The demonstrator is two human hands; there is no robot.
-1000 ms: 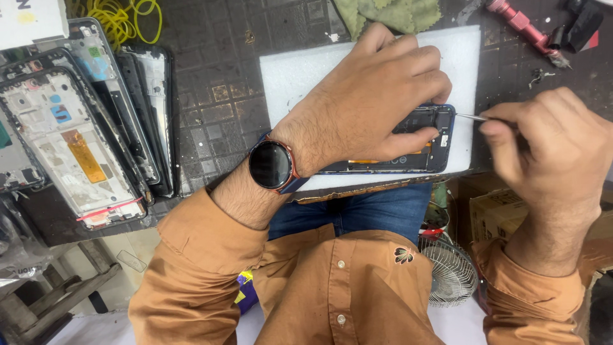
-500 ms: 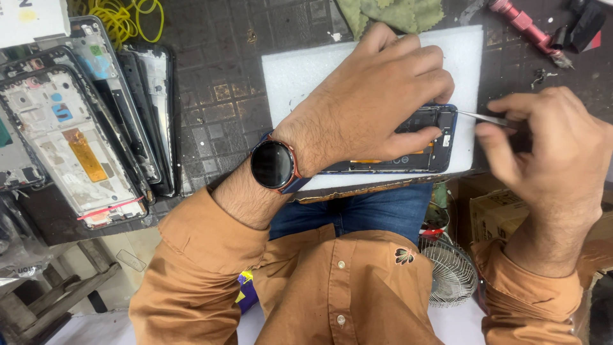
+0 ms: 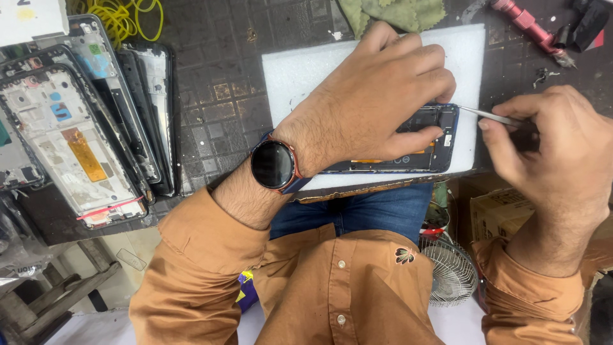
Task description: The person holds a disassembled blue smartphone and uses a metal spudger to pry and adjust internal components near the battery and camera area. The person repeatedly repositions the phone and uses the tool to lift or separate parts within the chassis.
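Observation:
My left hand (image 3: 373, 96) lies flat over an opened dark phone (image 3: 429, 144) and presses it down on a white foam pad (image 3: 300, 73). A round dark watch sits on that wrist. My right hand (image 3: 552, 144) pinches thin metal tweezers (image 3: 488, 115), whose tip touches the phone's upper right corner. Most of the phone is hidden under my left hand.
A stack of stripped phone frames (image 3: 70, 128) lies at the left on the dark bench. Coiled yellow wire (image 3: 131, 16) and a green cloth (image 3: 393, 13) sit at the back. A red tool (image 3: 527, 25) lies back right. A small fan (image 3: 450, 271) and a cardboard box (image 3: 501, 214) stand below.
My right hand has shifted slightly, keeping the tweezers' tip at the phone's corner. My left hand stays pressed on the phone.

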